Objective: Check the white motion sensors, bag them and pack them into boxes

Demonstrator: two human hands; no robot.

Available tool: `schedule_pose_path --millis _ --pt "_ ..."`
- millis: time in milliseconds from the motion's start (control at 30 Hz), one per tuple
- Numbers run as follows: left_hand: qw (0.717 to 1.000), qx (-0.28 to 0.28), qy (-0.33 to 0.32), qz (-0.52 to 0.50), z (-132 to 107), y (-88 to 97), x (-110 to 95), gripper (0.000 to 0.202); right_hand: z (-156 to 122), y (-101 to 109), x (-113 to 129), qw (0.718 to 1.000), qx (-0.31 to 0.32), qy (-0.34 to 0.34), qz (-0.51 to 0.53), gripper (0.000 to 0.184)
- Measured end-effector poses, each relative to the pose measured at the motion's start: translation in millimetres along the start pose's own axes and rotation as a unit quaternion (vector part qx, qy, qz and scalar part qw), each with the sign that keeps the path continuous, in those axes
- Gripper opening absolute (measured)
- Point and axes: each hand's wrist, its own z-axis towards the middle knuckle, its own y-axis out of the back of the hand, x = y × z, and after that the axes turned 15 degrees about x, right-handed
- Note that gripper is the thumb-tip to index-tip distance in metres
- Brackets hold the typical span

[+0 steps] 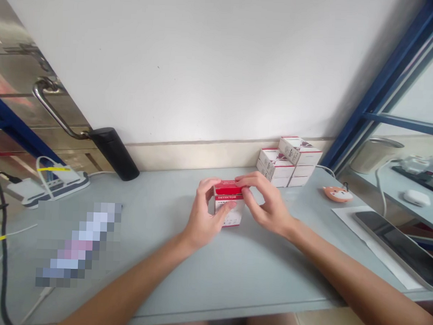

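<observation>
A small red and white box (pixel 230 205) marked DETECTOR stands on the grey table (pixel 234 267) at its middle. My left hand (pixel 204 214) grips the box's left side, thumb across the front. My right hand (pixel 265 202) wraps the box's right side, with fingertips pressed on the red top edge. Both hands are closed on the box.
A stack of several similar white and red boxes (pixel 291 162) sits against the back wall. A black cylinder (pixel 113 152) lies at back left near a power strip (pixel 48 182). An orange fox-shaped item (pixel 338 194), a paper sheet and a dark tablet (pixel 398 244) lie at right.
</observation>
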Motion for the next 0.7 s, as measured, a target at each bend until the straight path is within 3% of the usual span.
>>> schedule_pose_path --millis 133,333,400,533,600,700 --pt "1.000 -0.009 0.004 -0.006 1 3.5 9 0.037 2 0 -1 0.999 0.026 0.011 0.015 0.013" --pt "0.997 -0.001 -0.044 0.070 1 9.4 23 0.035 3 -6 -6 1.000 0.009 0.020 0.019 0.008" --pt "0.998 -0.022 -0.013 0.050 5 10.1 22 0.028 0 -8 -12 0.999 0.030 -0.002 0.034 0.021" --pt "0.982 -0.128 0.131 -0.038 14 15.4 20 0.032 -8 -16 -28 0.974 0.171 -0.121 0.084 0.088" --pt "0.973 -0.155 0.167 -0.041 18 21.5 22 0.035 -11 -20 -32 0.955 0.223 -0.171 0.093 0.087" --pt "0.973 -0.144 0.178 -0.021 19 30.7 29 0.034 -10 -22 -31 0.958 0.208 -0.197 0.032 0.074"
